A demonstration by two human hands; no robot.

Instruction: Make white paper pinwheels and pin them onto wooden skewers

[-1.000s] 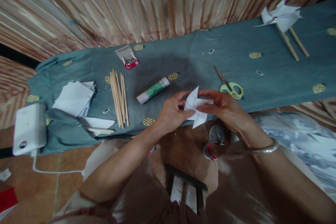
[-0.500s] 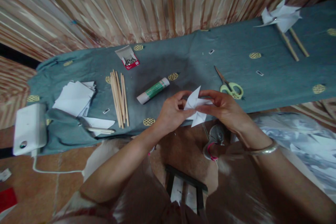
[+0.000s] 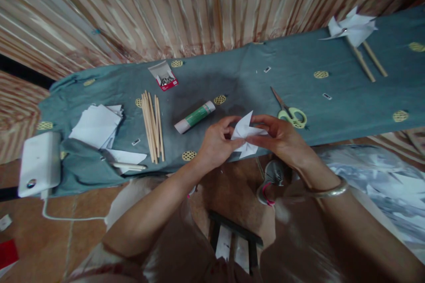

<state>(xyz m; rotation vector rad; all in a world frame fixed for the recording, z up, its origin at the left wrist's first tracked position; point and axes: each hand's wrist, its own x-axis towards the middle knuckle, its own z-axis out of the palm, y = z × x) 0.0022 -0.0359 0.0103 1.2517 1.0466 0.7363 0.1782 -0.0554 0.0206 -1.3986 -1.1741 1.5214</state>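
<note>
A white paper pinwheel, its corners folded in toward the middle, is held between both hands over the near edge of the table. My left hand pinches its left side, with the thumb on the folded centre. From the right, my right hand grips it, thumb also pressing near the centre and the fingers behind the paper. Parts of the pinwheel are covered by the fingers. Just beyond my right hand lie scissors with light green handles. A green-labelled glue stick lies beyond my left hand.
Wooden sticks, an open red box of small metal pins and stacked white paper lie on the left of the cloth-covered table. A white power bank hangs at the left edge. Finished pinwheels lie far right.
Both hands still hold the pinwheel at its centre. Its lower blade has been drawn in a little toward the middle. The view has shifted slightly.
</note>
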